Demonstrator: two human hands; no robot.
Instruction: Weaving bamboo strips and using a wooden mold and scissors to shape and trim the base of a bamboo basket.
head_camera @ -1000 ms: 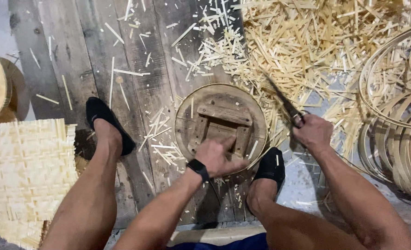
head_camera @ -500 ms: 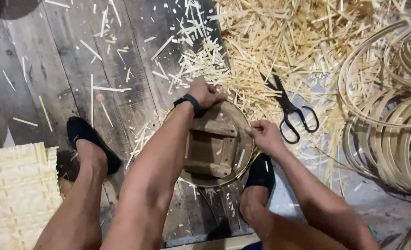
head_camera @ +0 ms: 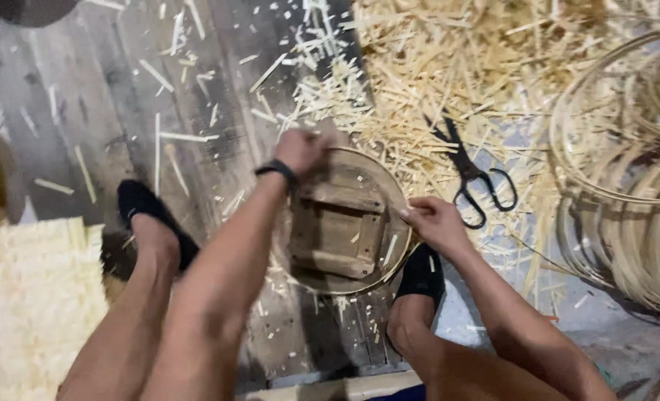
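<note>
Left hand [head_camera: 300,151] fingers curled tight over the far rim of a round wooden form [head_camera: 342,221] ringed by a thin bamboo hoop; black wristband [head_camera: 278,170] on that wrist. Right hand [head_camera: 434,221] fingers bent and pinching the near-right edge of the same form, thumb side against the hoop. So both hands grip it, one on each side. The form lies flat on the dark plank floor [head_camera: 107,96] between the two feet in black slippers, left slipper [head_camera: 148,212] well left of the left fingers, right slipper [head_camera: 421,273] just below the right fingers. The form's inside shows a square wooden frame, with a few splinters on it.

Black-handled scissors [head_camera: 469,171] lie shut on the floor, just right of and beyond the right fingers, not touched. Beyond both hands, a thick pile of bamboo strip offcuts [head_camera: 449,67], loose slivers scattered over the planks to the left of the left fingers. Far right of the right fingers, a stack of bamboo hoops [head_camera: 627,186]. Far left of the left fingers, a pale woven bamboo mat [head_camera: 25,304]. Image slightly motion-blurred; fingertip detail is soft.
</note>
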